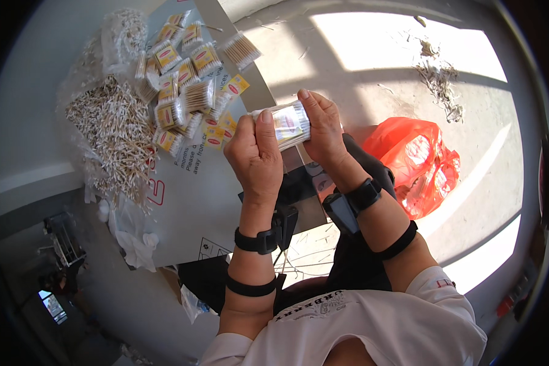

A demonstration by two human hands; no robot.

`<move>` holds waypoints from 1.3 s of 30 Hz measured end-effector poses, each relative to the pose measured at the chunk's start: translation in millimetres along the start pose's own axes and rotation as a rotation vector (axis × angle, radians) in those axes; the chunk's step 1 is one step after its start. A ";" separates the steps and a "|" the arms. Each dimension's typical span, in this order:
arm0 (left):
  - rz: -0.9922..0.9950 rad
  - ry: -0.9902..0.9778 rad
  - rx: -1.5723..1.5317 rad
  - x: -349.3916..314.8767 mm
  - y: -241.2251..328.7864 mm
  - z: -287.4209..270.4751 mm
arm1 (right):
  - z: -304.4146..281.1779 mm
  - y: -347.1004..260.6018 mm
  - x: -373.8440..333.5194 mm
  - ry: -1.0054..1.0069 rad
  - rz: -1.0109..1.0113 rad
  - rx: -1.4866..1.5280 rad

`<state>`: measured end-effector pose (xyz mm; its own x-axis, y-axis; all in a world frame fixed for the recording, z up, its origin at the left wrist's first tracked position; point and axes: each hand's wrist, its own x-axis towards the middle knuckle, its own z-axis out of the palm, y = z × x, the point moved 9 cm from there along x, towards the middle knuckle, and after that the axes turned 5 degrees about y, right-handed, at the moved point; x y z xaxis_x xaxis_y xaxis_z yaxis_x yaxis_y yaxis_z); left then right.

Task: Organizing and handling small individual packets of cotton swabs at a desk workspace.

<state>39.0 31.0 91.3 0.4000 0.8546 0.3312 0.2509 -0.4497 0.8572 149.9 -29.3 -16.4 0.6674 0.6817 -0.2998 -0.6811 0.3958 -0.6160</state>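
Between my two hands I hold a clear pack of cotton swabs (291, 124) with a pale printed label, above the table's right edge. My left hand (259, 152) is closed on the pack's left end, thumb on top. At the right end, the fingers and thumb of my right hand (324, 128) grip it too. Left of my hands lies a heap of similar packs (186, 76) with yellow labels. Loose yellow label cards (221, 131) rest beside them, nearest my left hand.
A large pile of loose cotton swabs (113, 128) lies at the table's left on clear plastic. A red plastic bag (418, 158) stands on the floor to the right. Crumpled white plastic (134, 241) hangs at the table's near left edge. Debris (439, 85) is scattered on the sunlit floor.
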 end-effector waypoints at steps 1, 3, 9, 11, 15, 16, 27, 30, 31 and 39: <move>0.000 -0.001 0.000 -0.1 -2.3 -1.7 | 0.3 -0.4 -0.4 0.001 -0.001 0.000; -0.094 -0.040 -0.184 1.4 -9.7 -2.0 | 1.4 -5.0 -1.6 0.004 -0.063 -0.084; -0.356 -0.264 -0.235 10.1 -38.8 8.4 | 7.8 -6.8 -3.4 -0.035 -0.140 -0.330; -0.375 -0.372 -0.240 8.4 -44.7 14.6 | 7.4 -5.5 -2.2 -0.025 -0.155 -0.389; -0.217 -0.339 0.164 8.1 -46.2 16.8 | -8.9 13.5 8.9 0.031 -0.093 -0.657; -0.067 -0.275 0.476 9.0 -37.6 15.0 | -10.9 15.9 8.2 0.033 -0.090 -0.657; 0.221 -0.128 0.878 8.6 -46.6 55.5 | -30.1 18.2 3.0 0.240 -0.253 -1.056; 0.224 -0.200 0.905 5.4 -48.9 62.1 | -32.8 20.1 3.2 0.224 -0.235 -1.042; 0.224 -0.234 0.908 4.1 -50.9 64.8 | -33.2 21.4 3.2 0.214 -0.218 -1.039; 0.289 -0.362 0.964 9.1 -53.8 78.2 | -29.4 18.3 5.6 0.165 -0.271 -1.047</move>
<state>98.1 42.6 17.3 0.7541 0.6259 0.1990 0.6321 -0.7739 0.0388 150.0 -36.3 -50.8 0.8415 0.5295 -0.1069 0.0362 -0.2527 -0.9669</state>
